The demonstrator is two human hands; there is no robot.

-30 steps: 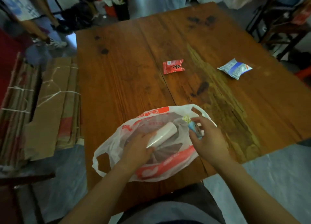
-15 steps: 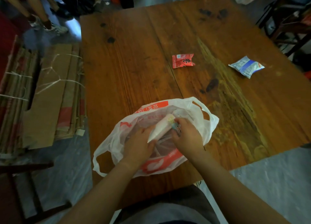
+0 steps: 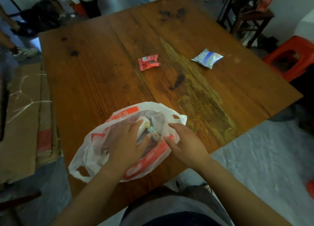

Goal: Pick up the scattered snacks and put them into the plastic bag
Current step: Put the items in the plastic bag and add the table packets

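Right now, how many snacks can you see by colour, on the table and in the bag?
Red snack packet, loose on the wooden table: 1
White-and-blue snack packet, loose on the table: 1
Small blue-and-white wrapped snack, inside the white-and-red plastic bag: 1
Total: 3 visible; the bag's other contents are unclear.

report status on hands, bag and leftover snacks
Left hand on plastic bag mouth, grip unclear; right hand open at rim. Small snack inside. Red snack and blue-white snack on table, nothing blocking them.
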